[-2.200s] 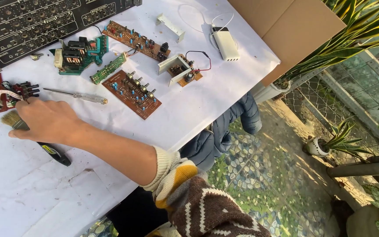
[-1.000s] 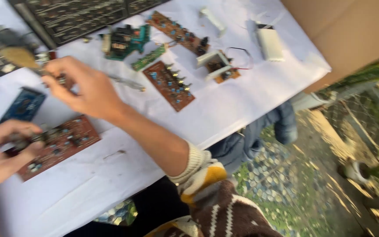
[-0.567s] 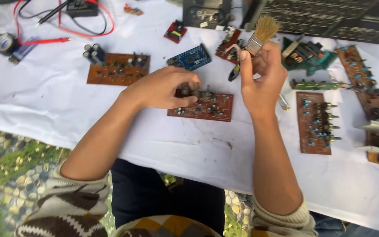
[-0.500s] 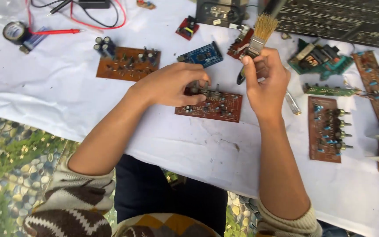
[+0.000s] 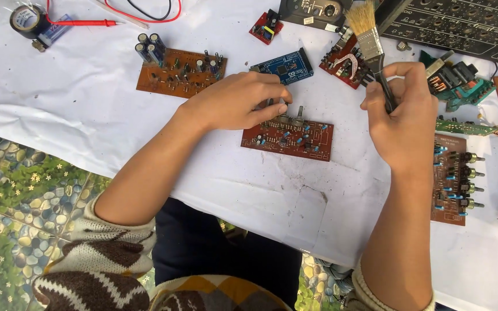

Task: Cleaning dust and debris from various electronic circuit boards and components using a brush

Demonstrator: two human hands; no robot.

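Left hand: fingers curled, pressed on the red circuit board mid-table. Right hand: clenched around a paintbrush, bristles up.

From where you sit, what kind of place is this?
Probably an outdoor electronics repair spot: circuit boards such as the red board lie on a white-covered table, the right hand holds a paintbrush, and pebbled ground with plants lies below.

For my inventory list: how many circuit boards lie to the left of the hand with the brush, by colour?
Red: 3 (small red board, red board behind the brush, dark red board under the left hand)
Blue: 1 (blue board)
Orange-brown: 1 (orange-brown board)
Total: 5
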